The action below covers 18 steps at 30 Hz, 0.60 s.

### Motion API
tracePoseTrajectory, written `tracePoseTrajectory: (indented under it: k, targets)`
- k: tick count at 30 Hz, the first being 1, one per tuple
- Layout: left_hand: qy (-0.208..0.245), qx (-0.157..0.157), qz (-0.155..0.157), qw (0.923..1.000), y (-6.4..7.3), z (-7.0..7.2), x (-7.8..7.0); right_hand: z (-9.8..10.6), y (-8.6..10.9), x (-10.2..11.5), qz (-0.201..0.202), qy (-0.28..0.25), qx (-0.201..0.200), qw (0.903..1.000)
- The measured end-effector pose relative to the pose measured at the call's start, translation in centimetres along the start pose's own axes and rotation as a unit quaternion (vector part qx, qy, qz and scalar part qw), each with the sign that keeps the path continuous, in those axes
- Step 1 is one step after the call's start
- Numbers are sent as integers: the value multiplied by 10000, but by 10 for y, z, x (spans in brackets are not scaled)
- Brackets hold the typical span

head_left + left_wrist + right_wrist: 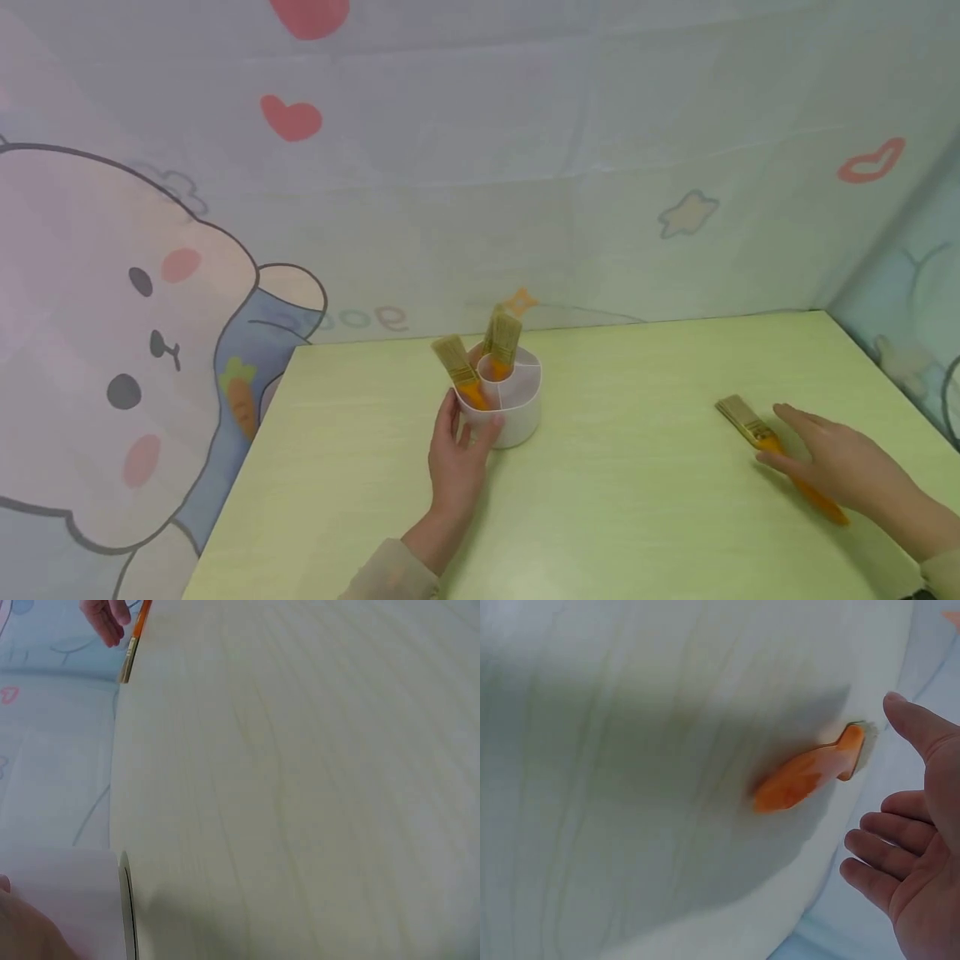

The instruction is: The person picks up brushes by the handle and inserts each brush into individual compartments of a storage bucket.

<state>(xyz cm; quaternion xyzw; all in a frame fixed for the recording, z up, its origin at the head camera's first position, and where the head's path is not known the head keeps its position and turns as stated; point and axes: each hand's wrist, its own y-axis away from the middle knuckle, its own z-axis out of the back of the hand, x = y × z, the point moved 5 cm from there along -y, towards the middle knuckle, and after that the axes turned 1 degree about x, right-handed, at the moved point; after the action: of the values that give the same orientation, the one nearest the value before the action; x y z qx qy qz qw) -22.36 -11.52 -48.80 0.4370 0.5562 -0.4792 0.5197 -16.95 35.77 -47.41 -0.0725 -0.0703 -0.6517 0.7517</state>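
Note:
My left hand [459, 467] holds a white round holder [521, 423] at its near left side, thumb in front and fingers at the left wall. Inside, the holder has dividers and a central tube. Several paintbrushes with orange handles stand in it bristles up, one leaning left [459, 367] and one in the middle [506, 337]. On the right, a flat paintbrush [806, 483] lies on the table, its bristles pointing away to the left. Above its orange handle [802, 778] hovers my right hand [847, 458], thumb and fingers spread apart, nothing between them.
A light wood-grain table [615, 500] carries these things. Behind it hangs a pale cloth backdrop [465, 167] with hearts, a star and a large cartoon bear [172, 333]. The cloth continues along the right side of the table.

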Motion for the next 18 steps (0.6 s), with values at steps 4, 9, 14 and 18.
tracePoseTrajectory:
  k: [4,9,14,18]
  targets:
    - [-2,-12,65,10000,0,0,1,-5,2,-5,9,106,103,9999]
    - [-30,-1,107,9999,0,0,1,-10,4,-10,1,176,206,9996]
    - [-54,6,106,9999,-1,0,1,-13,6,-12,121,202,92,9997]
    - [-82,15,108,9999,-1,0,1,-15,7,-13,128,259,65,9996]
